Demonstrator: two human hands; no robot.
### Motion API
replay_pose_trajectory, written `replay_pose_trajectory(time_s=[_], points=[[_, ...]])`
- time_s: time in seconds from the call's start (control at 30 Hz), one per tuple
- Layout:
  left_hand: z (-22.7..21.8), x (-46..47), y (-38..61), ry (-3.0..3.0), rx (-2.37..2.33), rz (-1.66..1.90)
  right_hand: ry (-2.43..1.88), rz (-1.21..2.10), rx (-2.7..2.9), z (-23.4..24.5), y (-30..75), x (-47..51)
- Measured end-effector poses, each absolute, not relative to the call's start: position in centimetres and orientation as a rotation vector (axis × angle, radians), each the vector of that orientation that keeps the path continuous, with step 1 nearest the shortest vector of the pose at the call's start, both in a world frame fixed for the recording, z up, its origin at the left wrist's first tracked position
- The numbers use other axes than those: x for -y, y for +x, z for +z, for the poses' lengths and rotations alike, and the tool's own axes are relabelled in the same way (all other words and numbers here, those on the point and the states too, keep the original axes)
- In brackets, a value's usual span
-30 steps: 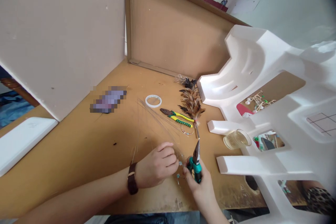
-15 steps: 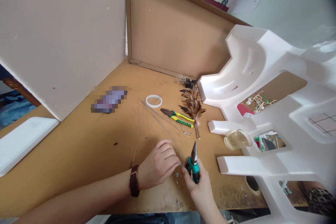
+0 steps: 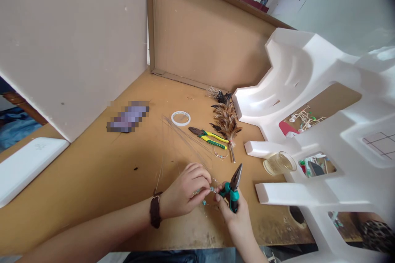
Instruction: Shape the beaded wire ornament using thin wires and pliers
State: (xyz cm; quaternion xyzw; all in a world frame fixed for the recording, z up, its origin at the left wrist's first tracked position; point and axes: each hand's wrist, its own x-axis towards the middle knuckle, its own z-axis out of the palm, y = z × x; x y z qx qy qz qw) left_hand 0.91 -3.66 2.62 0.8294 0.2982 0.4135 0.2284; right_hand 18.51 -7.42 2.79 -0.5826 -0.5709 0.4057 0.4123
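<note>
The right hand grasps the pliers, now tilted farther right, apparently giving clearer access to the beaded wire pinched by the left hand.

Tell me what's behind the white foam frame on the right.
Through the foam frame's openings: pale sticks, a red patch and spotted cloth, among others. Its solid parts cover the rest, which can't be seen.

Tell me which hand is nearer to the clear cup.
Right. The right hand, holding teal-handled pliers, is left of the clear cup and closer to the person; the left hand is farther left.
</note>
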Motion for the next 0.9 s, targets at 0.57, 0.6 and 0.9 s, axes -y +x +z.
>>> replay_pose_trajectory(time_s=[0.57,0.6,0.9], points=[[2.0,3.4,0.9,1.874,-0.718,0.939,-1.321,1.499,1.152,3.6,18.2,7.4],[2.1,3.5,0.9,1.87,-0.712,0.928,-1.318,1.514,1.159,3.7,18.3,7.5],[1.5,3.5,1.5,1.29,-0.534,0.869,-1.302,1.568,1.147,3.9,18.5,8.0]])
